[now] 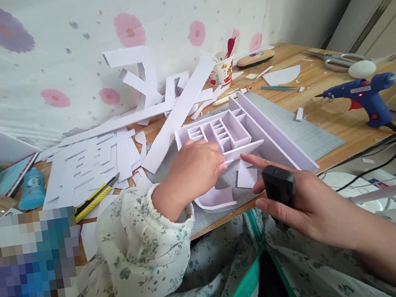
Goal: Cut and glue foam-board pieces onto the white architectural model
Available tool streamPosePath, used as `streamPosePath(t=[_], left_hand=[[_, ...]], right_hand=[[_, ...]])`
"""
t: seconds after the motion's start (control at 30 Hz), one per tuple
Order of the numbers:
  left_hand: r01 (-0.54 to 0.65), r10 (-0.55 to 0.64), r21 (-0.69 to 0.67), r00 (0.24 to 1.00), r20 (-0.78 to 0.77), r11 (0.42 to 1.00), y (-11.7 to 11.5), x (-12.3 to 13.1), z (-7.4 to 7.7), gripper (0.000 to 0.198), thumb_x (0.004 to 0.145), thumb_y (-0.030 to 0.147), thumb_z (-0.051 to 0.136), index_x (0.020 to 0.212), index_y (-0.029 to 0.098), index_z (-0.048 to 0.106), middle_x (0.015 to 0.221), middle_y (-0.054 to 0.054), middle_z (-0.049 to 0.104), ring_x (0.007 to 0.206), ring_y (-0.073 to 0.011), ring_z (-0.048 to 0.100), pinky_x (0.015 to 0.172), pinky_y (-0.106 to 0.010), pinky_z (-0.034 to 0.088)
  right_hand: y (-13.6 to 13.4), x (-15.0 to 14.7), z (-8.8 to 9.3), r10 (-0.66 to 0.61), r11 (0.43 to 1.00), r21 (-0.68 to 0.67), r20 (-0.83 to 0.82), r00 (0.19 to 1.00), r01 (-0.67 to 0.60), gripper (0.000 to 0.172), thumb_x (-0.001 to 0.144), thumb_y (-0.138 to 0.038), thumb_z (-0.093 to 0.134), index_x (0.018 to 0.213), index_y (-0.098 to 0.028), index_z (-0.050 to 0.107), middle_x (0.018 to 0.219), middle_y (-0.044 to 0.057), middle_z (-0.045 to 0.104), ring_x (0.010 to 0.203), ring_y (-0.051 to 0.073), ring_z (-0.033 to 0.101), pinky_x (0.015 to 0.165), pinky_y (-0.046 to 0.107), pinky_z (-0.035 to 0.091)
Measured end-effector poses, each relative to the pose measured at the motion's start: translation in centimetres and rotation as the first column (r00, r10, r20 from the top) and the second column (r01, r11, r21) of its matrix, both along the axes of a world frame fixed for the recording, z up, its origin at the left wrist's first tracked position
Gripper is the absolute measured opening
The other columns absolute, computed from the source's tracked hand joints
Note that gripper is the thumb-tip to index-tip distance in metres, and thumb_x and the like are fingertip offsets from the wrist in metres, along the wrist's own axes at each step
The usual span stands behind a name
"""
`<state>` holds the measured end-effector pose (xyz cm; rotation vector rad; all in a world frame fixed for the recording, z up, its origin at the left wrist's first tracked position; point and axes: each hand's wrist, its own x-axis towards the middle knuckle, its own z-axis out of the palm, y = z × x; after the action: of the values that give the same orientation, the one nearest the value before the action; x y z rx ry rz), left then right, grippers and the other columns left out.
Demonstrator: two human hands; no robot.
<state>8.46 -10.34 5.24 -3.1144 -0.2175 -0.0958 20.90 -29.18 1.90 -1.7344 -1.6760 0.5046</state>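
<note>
A white foam-board model [237,127] with several small compartments sits on a grey cutting mat. My left hand [196,171] curls over its near left part, fingers closed at the left end of an upright foam-board panel [245,150]; the thumb is hidden. The extended index finger of my right hand [302,197] reaches the panel's near side, with the thumb held apart. A black box-shaped device [280,185] sits over the right hand's fingers; how it is attached is not visible. Below the panel are a curved foam-board wall [216,199] and a small loose piece [247,176].
A blue hot glue gun [361,94] with a red light stands at right, its cord trailing off the table edge. Scissors [341,60], a paper cup [222,71] and a pencil case lie behind. Foam-board offcuts [84,160] and a yellow utility knife [94,199] cover the left.
</note>
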Motion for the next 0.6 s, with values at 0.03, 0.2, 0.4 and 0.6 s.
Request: streamPosePath(t=[0.03,0.2,0.4,0.6], left_hand=[[-0.002,0.002,-0.003,1.000,0.004,1.000,-0.02,-0.01,-0.02,0.023,0.089,0.027,0.054,0.073,0.018,0.068,0.076,-0.002,0.063,0.074,-0.0184,0.056,0.066,-0.033,0.033],[-0.005,0.005,-0.018,1.000,-0.018,1.000,-0.13,0.04,0.12,0.022,0.088,0.027,0.055,0.073,0.018,0.069,0.076,-0.002,0.063,0.077,-0.0193,0.057,0.067,-0.033,0.034],[-0.008,0.008,-0.018,0.999,-0.031,1.000,-0.15,0.08,0.20,0.021,0.088,0.026,0.056,0.072,0.018,0.068,0.078,-0.002,0.063,0.077,-0.0190,0.057,0.066,-0.033,0.033],[-0.003,0.003,-0.005,1.000,-0.016,1.000,-0.19,-0.02,0.08,0.020,0.087,0.028,0.059,0.072,0.018,0.068,0.077,-0.002,0.063,0.075,-0.0184,0.057,0.065,-0.033,0.033]], right_hand=[[0.00,0.00,0.00,0.002,1.000,-0.007,0.000,1.000,-0.002,0.014,0.091,-0.032,0.052,0.093,-0.021,0.059,0.131,0.009,0.059,0.117,0.025,0.060,0.082,0.030,0.053],[0.11,-0.08,0.40,0.012,0.999,-0.035,0.017,1.000,-0.011,0.012,0.091,-0.032,0.051,0.091,-0.022,0.058,0.135,0.008,0.057,0.118,0.025,0.059,0.081,0.030,0.053],[0.56,-0.56,0.60,0.013,0.997,-0.082,0.127,0.992,-0.003,0.016,0.091,-0.031,0.046,0.081,-0.021,0.054,0.141,0.010,0.051,0.114,0.026,0.062,0.074,0.031,0.053],[0.80,-0.88,0.44,-0.034,0.995,-0.080,0.231,0.972,0.054,0.018,0.090,-0.030,0.045,0.077,-0.021,0.053,0.150,0.010,0.039,0.090,0.024,0.071,0.068,0.033,0.054]])
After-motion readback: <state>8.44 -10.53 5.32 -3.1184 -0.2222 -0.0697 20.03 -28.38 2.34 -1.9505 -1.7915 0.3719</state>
